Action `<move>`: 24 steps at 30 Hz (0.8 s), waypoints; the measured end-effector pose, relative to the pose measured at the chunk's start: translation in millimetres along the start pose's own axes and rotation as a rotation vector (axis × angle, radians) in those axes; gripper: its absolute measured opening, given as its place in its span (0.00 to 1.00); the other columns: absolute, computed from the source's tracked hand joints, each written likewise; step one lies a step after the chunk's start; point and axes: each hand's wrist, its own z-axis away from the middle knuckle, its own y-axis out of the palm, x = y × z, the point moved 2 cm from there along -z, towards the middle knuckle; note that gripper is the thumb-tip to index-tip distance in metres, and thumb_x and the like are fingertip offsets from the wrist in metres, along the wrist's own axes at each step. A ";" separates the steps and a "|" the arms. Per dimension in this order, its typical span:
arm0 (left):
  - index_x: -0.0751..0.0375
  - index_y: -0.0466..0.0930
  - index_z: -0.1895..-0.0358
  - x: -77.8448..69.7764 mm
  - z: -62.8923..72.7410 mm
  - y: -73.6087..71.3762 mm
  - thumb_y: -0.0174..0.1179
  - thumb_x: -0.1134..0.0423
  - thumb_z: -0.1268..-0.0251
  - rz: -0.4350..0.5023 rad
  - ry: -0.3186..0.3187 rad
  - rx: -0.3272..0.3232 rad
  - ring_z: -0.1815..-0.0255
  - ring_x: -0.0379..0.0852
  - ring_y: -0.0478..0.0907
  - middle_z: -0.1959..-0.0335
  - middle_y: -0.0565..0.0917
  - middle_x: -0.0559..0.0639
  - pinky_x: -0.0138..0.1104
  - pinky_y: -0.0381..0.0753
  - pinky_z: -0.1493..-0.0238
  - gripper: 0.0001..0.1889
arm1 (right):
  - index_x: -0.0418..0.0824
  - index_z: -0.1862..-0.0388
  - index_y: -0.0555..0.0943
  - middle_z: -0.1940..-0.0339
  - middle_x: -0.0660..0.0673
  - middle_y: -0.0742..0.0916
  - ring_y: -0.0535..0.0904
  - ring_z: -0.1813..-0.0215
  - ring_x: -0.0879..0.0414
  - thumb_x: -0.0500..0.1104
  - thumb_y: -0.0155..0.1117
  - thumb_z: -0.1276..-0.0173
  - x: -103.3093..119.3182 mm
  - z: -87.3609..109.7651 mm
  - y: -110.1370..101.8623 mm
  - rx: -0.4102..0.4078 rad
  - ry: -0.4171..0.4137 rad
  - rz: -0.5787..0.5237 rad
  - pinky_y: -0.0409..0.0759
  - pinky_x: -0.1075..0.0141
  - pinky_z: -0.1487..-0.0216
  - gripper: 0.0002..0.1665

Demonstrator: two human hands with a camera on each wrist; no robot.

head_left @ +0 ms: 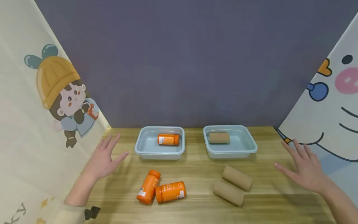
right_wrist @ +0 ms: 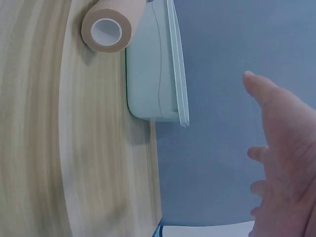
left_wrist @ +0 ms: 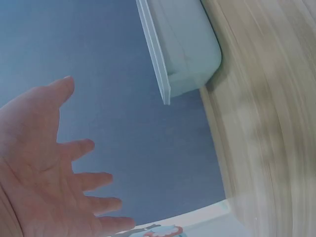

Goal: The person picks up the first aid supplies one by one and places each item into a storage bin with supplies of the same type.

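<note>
My left hand (head_left: 103,160) hovers left of the left light-blue tray (head_left: 159,156), fingers spread, holding nothing. On the far side, my right hand (head_left: 305,168) is likewise spread and touches nothing, right of the other light-blue tray (head_left: 230,154). An orange bottle (head_left: 168,139) lies on its side in the left tray. The right tray contains a tan bandage roll (head_left: 219,137). In front of the left tray lie two more orange bottles, one slanted (head_left: 149,187) and one nearly level (head_left: 171,191). Two tan rolls, an upper (head_left: 237,177) and a lower (head_left: 228,193), lie before the right tray.
A wooden table (head_left: 199,174) carries everything. Behind it rises a dark grey-blue panel (head_left: 181,62). Cartoon-printed white sheets stand at the left (head_left: 22,124) and right (head_left: 313,112). A small black object (head_left: 92,212) is near the left sleeve.
</note>
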 end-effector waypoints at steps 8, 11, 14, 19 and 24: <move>0.59 0.56 0.14 3.0 -4.2 -5.1 0.59 0.37 0.24 -0.014 -0.014 0.007 0.20 0.90 0.44 0.15 0.49 0.79 0.79 0.50 0.23 0.46 | 0.47 0.09 0.46 0.12 0.24 0.43 0.36 0.20 0.10 0.59 0.69 0.27 5.2 -8.5 1.1 -0.017 -0.023 0.034 0.39 0.11 0.31 0.59; 0.58 0.54 0.14 3.2 -4.8 -4.9 0.58 0.36 0.24 -0.028 -0.017 0.019 0.19 0.89 0.45 0.15 0.49 0.78 0.79 0.50 0.22 0.46 | 0.48 0.10 0.47 0.12 0.24 0.45 0.37 0.20 0.09 0.58 0.70 0.27 7.2 -12.1 1.3 -0.028 -0.032 0.037 0.42 0.11 0.32 0.59; 0.58 0.54 0.14 3.8 -3.2 -3.8 0.57 0.36 0.23 -0.034 -0.023 0.034 0.19 0.89 0.45 0.15 0.50 0.78 0.79 0.50 0.22 0.46 | 0.48 0.09 0.47 0.12 0.25 0.45 0.38 0.20 0.09 0.59 0.70 0.27 9.3 -13.2 1.9 -0.010 -0.027 0.043 0.43 0.10 0.34 0.59; 0.59 0.57 0.15 4.4 0.8 -1.6 0.59 0.37 0.24 -0.028 -0.025 0.027 0.20 0.90 0.46 0.16 0.52 0.80 0.78 0.51 0.22 0.45 | 0.48 0.10 0.47 0.11 0.25 0.44 0.37 0.20 0.09 0.58 0.70 0.27 10.7 -12.5 2.8 0.005 -0.029 0.021 0.41 0.10 0.34 0.59; 0.58 0.57 0.15 5.3 2.7 1.0 0.59 0.36 0.24 -0.037 -0.028 0.026 0.21 0.91 0.47 0.16 0.52 0.79 0.78 0.51 0.22 0.45 | 0.48 0.10 0.48 0.11 0.27 0.44 0.38 0.19 0.11 0.57 0.70 0.27 11.6 -15.0 5.3 0.007 -0.050 0.002 0.39 0.11 0.31 0.58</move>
